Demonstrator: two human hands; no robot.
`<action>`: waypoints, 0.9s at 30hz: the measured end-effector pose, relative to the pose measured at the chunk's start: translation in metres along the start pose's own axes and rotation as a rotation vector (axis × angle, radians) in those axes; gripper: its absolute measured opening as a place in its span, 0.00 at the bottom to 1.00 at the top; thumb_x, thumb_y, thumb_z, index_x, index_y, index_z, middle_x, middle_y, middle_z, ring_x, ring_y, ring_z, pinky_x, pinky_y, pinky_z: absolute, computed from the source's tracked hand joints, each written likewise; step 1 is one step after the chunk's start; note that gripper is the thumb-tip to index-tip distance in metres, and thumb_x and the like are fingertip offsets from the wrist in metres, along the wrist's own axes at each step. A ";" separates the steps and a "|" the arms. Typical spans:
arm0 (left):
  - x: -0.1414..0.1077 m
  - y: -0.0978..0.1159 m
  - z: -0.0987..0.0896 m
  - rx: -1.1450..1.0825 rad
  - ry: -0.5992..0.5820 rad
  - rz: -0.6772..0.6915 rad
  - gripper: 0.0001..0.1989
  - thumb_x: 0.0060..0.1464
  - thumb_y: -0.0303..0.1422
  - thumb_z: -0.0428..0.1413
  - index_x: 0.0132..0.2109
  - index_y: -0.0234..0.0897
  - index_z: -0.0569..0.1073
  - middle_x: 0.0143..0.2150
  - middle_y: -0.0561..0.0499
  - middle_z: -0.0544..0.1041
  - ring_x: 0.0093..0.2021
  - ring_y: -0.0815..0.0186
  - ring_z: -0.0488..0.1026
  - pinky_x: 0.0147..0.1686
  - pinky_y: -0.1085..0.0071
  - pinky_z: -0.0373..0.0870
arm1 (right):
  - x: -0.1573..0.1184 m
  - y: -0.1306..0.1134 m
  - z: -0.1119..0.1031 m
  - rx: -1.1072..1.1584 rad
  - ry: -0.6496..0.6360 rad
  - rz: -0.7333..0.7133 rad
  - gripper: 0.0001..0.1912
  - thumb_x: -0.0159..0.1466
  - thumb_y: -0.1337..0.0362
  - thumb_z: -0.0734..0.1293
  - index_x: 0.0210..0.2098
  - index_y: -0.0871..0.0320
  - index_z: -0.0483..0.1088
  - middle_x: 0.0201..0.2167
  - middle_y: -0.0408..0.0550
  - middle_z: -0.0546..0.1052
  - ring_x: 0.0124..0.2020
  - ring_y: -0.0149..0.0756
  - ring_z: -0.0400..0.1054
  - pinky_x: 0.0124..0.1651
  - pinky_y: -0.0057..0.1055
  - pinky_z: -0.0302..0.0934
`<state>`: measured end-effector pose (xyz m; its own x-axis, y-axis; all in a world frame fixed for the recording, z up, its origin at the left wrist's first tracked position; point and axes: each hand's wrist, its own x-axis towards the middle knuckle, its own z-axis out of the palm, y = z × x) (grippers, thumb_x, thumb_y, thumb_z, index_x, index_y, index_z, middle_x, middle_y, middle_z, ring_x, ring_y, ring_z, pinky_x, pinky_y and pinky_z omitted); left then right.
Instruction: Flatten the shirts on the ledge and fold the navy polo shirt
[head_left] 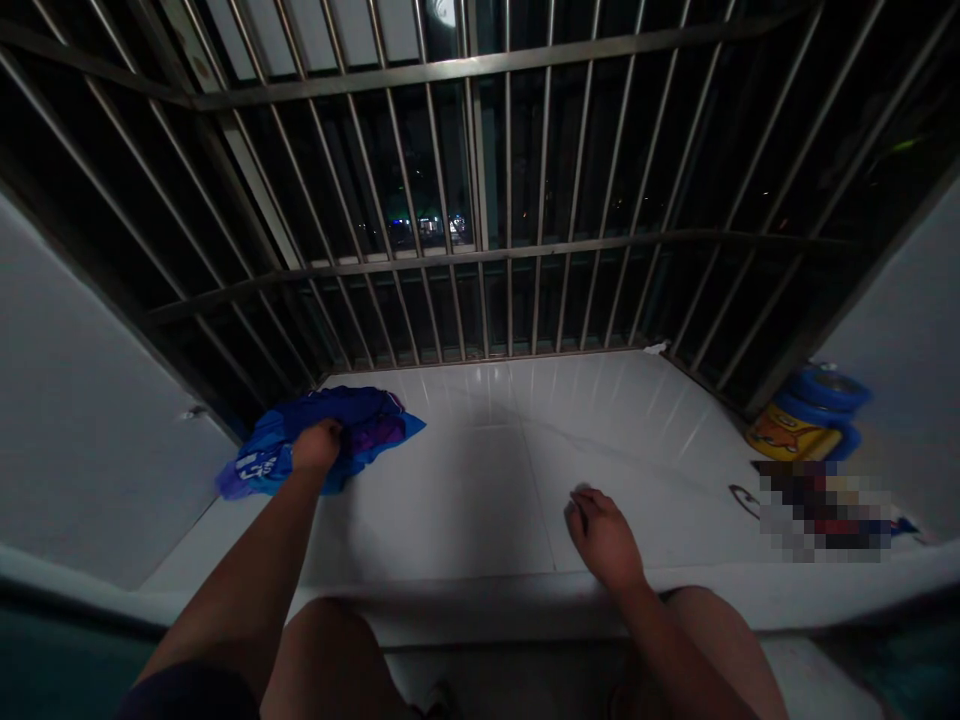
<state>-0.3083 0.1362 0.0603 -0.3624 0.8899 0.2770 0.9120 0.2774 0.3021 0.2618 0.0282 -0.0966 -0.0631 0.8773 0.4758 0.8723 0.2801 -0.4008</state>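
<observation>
A crumpled blue and purple garment [352,405] with white print lies at the left end of the white tiled ledge. My left hand [318,446] reaches onto it, its fingers closed on the cloth. My right hand [604,535] is over the ledge [480,480], right of the middle and apart from the garment. Its fingers are curled in, thumb close to the forefinger; what they hold, if anything, is too small and dark to make out.
Metal window bars [487,255] stand along the back of the ledge and at both sides. A blue and yellow container [802,425] is at the right end, near a dark pair of glasses [744,500] and a blurred-out patch [825,510]. My knees are at the front edge.
</observation>
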 end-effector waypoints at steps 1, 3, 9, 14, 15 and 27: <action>-0.004 0.008 0.002 -0.024 0.012 0.003 0.15 0.69 0.34 0.50 0.48 0.33 0.81 0.46 0.33 0.84 0.50 0.44 0.80 0.53 0.53 0.75 | 0.000 -0.001 0.000 0.001 0.003 0.001 0.20 0.75 0.60 0.62 0.53 0.58 0.84 0.54 0.60 0.84 0.57 0.52 0.79 0.66 0.48 0.72; -0.021 0.029 0.010 -0.074 0.035 0.042 0.18 0.72 0.37 0.47 0.53 0.34 0.78 0.49 0.36 0.84 0.50 0.48 0.81 0.53 0.57 0.75 | 0.000 -0.001 -0.001 0.004 0.003 -0.004 0.21 0.75 0.59 0.61 0.53 0.59 0.84 0.54 0.60 0.84 0.56 0.51 0.79 0.66 0.47 0.73; -0.160 0.110 0.064 -0.551 -0.112 0.265 0.14 0.72 0.43 0.48 0.47 0.43 0.75 0.41 0.47 0.82 0.42 0.56 0.80 0.48 0.63 0.76 | 0.000 0.000 -0.001 0.006 -0.006 -0.010 0.21 0.75 0.59 0.61 0.53 0.59 0.84 0.53 0.61 0.84 0.55 0.51 0.79 0.65 0.47 0.72; -0.288 0.164 0.095 -0.813 -0.483 0.362 0.06 0.67 0.36 0.54 0.43 0.43 0.75 0.43 0.46 0.79 0.43 0.59 0.77 0.47 0.64 0.73 | -0.002 -0.004 0.000 0.008 -0.028 -0.020 0.21 0.77 0.57 0.61 0.52 0.57 0.84 0.52 0.59 0.84 0.55 0.51 0.77 0.64 0.47 0.71; -0.307 0.171 0.096 -0.839 -0.554 0.369 0.05 0.66 0.35 0.55 0.43 0.43 0.75 0.44 0.46 0.79 0.43 0.59 0.76 0.46 0.65 0.72 | -0.003 -0.010 0.002 0.015 -0.036 -0.021 0.21 0.77 0.57 0.60 0.51 0.57 0.85 0.52 0.59 0.84 0.55 0.51 0.77 0.64 0.48 0.70; -0.322 0.139 0.077 -0.842 -0.282 0.135 0.12 0.71 0.45 0.54 0.46 0.47 0.79 0.47 0.42 0.82 0.49 0.51 0.81 0.53 0.55 0.78 | -0.016 -0.138 0.038 0.094 -0.305 0.112 0.19 0.77 0.46 0.65 0.47 0.52 0.81 0.49 0.58 0.83 0.54 0.54 0.78 0.58 0.51 0.68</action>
<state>-0.0498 -0.0844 -0.0567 -0.1004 0.9824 0.1572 0.4606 -0.0942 0.8826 0.1245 -0.0101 -0.0787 -0.1234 0.9769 0.1744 0.8345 0.1973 -0.5145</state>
